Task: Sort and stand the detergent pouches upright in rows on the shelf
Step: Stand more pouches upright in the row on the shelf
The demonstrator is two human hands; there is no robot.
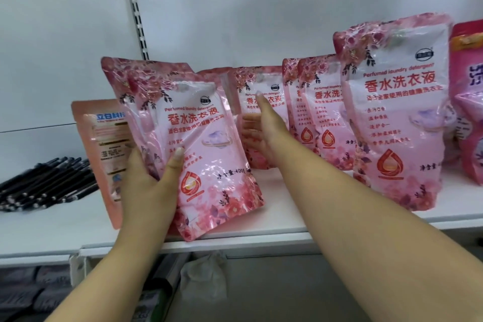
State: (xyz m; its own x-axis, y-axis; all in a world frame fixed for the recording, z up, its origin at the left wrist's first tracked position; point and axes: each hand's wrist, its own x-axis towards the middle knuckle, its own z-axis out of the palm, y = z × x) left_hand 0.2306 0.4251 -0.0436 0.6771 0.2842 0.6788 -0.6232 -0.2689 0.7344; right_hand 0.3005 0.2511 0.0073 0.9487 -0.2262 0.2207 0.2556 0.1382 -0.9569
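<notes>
My left hand (149, 185) grips a bunch of pink floral detergent pouches (209, 144) near their lower left edge, holding them tilted above the front of the white shelf (300, 227). My right hand (264, 131) reaches forward with straight fingers and touches an upright pink pouch (264, 86) at the back of the shelf. To the right of it stand two more upright pouches (321, 115). A larger pouch of the same design (394, 117) stands near the front right.
A peach-coloured pouch (104, 144) turned back-side out stands at the left behind my left hand. Black pens (47, 183) lie in a pile at the far left. Darker pink pouches (470, 102) stand at the right edge. A slotted upright (136, 13) runs up the back wall.
</notes>
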